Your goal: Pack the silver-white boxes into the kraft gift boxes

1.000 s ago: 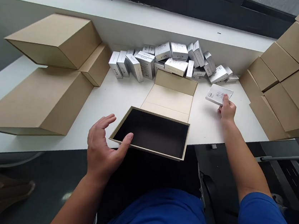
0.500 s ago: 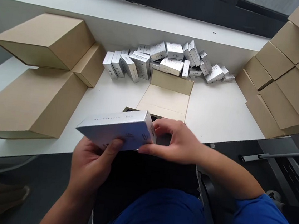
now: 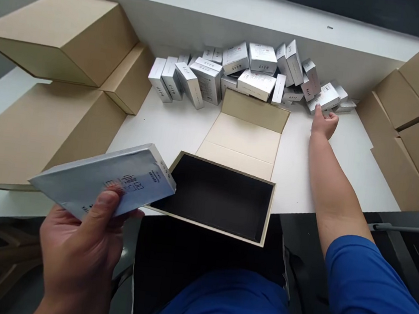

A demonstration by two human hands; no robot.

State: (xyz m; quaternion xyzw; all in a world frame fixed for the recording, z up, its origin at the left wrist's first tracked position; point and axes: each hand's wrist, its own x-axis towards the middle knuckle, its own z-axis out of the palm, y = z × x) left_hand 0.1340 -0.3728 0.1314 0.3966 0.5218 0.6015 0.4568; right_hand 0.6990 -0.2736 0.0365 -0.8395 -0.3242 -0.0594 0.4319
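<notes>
My left hand holds a flat silver carton with dark print, thumb on its face and fingers underneath. The carton is tilted, and its right end overlaps the left side of an open gift box. This box has a black inside, and its beige lid is folded back onto the table. Out at the right end of the silver carton pile, my right hand is closed on the near edge of another silver carton. Its fingertips are partly hidden.
Several silver cartons lie heaped along the low back wall. Large tan boxes are stacked on the left, and more tan boxes rise on the right. The white table has its front edge close to my body.
My right hand has left the held carton and reached out to the pile at the right. My left hand has moved left and down with its carton, uncovering the black inside of the box.
</notes>
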